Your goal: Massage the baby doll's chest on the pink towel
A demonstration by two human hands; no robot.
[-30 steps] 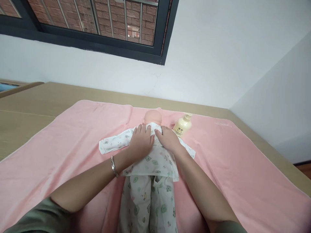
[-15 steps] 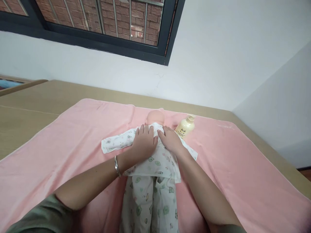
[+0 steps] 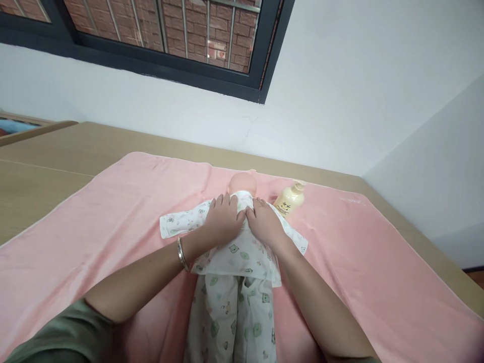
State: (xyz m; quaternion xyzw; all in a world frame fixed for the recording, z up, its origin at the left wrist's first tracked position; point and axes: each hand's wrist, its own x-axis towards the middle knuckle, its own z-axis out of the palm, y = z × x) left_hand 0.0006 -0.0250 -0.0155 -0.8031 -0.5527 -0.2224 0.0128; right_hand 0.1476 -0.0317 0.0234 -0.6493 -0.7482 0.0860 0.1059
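A baby doll [image 3: 242,184] lies on a pink blanket, its bald head away from me. It wears a white patterned top [image 3: 238,254] and matching trousers [image 3: 223,312]. Flat on the left of the doll's upper body rests my left hand [image 3: 224,219], fingers stretched out toward its head. My right hand [image 3: 266,222] lies the same way on the other side, its thumb close to my left thumb. Both palms touch the top. The top's sleeves spread out to the two sides. Past my right hand lies a pale yellow pump bottle [image 3: 289,199], tilted on the blanket.
The pink blanket [image 3: 359,262] has soft folds and covers much of a wooden surface [image 3: 49,166]. Behind it rises a white wall [image 3: 181,111] with a dark-framed window [image 3: 170,63]. A wooden rail stands at the far left.
The view has shifted slightly. Both hands stay on the doll's upper body, with the right hand's thumb a little lower and closer to the left one.
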